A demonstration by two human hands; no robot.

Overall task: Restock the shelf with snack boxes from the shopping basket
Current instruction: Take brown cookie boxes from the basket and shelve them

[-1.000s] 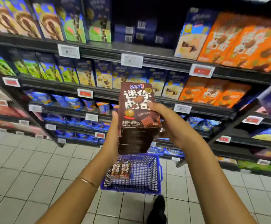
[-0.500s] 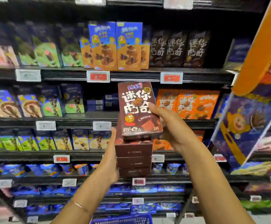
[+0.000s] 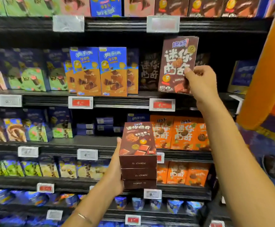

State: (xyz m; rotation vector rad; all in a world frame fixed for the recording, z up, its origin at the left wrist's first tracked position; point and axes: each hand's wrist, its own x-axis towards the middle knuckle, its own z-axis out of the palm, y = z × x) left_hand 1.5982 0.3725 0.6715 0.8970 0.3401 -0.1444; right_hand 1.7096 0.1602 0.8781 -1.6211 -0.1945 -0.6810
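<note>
While the left hand (image 3: 114, 176) grips a stack of three brown snack boxes (image 3: 138, 154) by its left side, the right hand (image 3: 201, 82) pinches a single brown box (image 3: 177, 63) upright at the shelf (image 3: 122, 102) front edge, before matching boxes (image 3: 150, 71) deeper in.

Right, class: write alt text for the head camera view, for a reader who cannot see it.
A right hand holds a brown snack box upright at a shelf of matching boxes; the left hand grips a stack of three more lower down.
</note>
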